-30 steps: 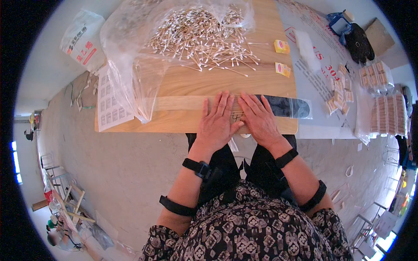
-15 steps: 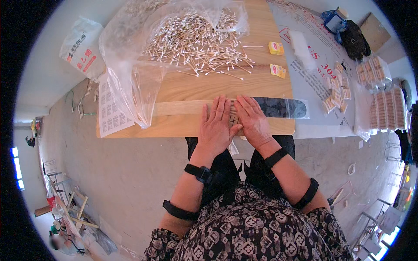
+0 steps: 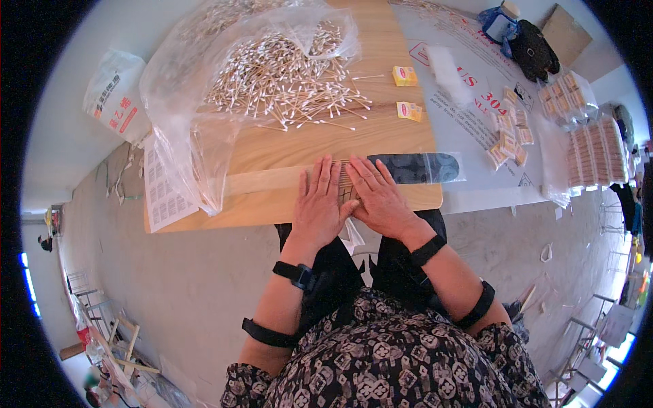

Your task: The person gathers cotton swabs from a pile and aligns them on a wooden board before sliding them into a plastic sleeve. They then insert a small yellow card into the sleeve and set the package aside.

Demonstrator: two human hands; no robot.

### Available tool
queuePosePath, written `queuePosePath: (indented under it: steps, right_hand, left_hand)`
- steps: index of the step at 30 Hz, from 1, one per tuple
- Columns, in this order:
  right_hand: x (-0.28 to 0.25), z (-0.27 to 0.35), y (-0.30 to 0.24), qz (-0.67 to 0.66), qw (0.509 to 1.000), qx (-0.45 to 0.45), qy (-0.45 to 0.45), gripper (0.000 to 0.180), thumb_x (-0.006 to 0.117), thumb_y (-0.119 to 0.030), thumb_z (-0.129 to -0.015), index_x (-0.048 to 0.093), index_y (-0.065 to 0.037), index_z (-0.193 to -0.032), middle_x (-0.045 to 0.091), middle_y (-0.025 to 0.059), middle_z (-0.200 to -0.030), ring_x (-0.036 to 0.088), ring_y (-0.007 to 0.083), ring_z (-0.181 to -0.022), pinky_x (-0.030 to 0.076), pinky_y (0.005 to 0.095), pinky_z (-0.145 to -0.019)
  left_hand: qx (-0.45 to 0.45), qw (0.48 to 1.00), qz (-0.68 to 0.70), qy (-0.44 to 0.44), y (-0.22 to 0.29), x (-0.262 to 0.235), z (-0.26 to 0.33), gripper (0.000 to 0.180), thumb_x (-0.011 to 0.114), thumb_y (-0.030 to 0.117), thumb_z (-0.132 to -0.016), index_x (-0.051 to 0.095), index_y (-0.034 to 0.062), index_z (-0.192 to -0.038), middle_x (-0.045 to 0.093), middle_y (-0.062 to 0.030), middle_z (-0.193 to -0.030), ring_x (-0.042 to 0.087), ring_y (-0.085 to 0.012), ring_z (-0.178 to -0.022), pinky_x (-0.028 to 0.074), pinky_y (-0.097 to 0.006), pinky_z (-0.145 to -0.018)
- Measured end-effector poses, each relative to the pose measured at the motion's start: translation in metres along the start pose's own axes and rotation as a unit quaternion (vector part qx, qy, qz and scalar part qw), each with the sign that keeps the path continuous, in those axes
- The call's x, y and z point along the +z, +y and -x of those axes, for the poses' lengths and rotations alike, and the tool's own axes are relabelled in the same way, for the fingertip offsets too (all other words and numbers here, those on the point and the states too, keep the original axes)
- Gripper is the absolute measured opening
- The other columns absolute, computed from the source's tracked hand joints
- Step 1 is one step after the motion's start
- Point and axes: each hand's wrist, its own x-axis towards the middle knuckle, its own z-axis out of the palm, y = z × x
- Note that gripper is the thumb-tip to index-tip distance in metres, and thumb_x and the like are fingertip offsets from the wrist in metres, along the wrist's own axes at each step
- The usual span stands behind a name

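My left hand (image 3: 318, 204) and my right hand (image 3: 376, 197) lie flat, fingers spread, side by side on the near edge of a wooden board (image 3: 286, 160). Between and under them sits a small row of cotton swabs (image 3: 345, 182), partly hidden by the fingers. A clear plastic sleeve with a dark inside (image 3: 416, 167) lies just right of my right hand. Farther back, a big loose pile of cotton swabs (image 3: 286, 81) spreads over an open clear plastic bag (image 3: 183, 143).
Two small yellow packets (image 3: 407, 92) rest on the board's right side. A white printed sheet (image 3: 476, 88) to the right carries small packs and stacks of bagged swabs (image 3: 592, 149). A white bag (image 3: 112, 102) and a printed paper (image 3: 163, 197) are at the left.
Both hands stay pressed on the swab row near the board's edge. The view has shifted slightly; nothing was picked up or let go.
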Motion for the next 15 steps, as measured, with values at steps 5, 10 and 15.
queuePosePath:
  steps: [5,10,15]
  right_hand:
    - [-0.019,0.029,0.027,-0.060,0.976,0.078,0.192,0.054,0.065,-0.008,-0.084,0.048,0.002,-0.134,0.052,0.0210,-0.134,0.052,0.0354,-0.123,0.043,0.0425,-0.105]
    - [-0.057,0.041,0.057,-0.177,0.919,0.252,0.248,0.020,0.065,-0.003,-0.084,0.059,0.000,-0.103,0.062,0.0159,-0.096,0.063,0.0317,-0.084,0.052,0.0391,-0.075]
    - [-0.068,0.042,0.073,-0.149,0.927,0.273,0.209,0.009,0.065,-0.003,-0.084,0.058,0.000,-0.088,0.062,0.0145,-0.081,0.062,0.0330,-0.073,0.050,0.0405,-0.068]
  left_hand:
    - [-0.019,1.000,0.000,0.004,0.024,0.009,-0.007,0.081,0.055,0.045,-0.094,0.024,-0.0017,-0.152,0.019,-0.0207,-0.161,0.016,-0.0334,-0.150,0.012,-0.049,-0.121]
    - [-0.016,1.000,-0.011,0.016,0.044,0.019,-0.019,0.083,0.058,0.043,-0.093,0.024,-0.0039,-0.151,0.019,-0.0219,-0.160,0.016,-0.0356,-0.150,0.013,-0.049,-0.121]
    - [0.012,0.999,0.019,0.028,0.075,0.028,-0.033,0.085,0.060,0.044,-0.092,0.022,-0.0029,-0.152,0.020,-0.0217,-0.160,0.017,-0.0353,-0.150,0.014,-0.048,-0.121]
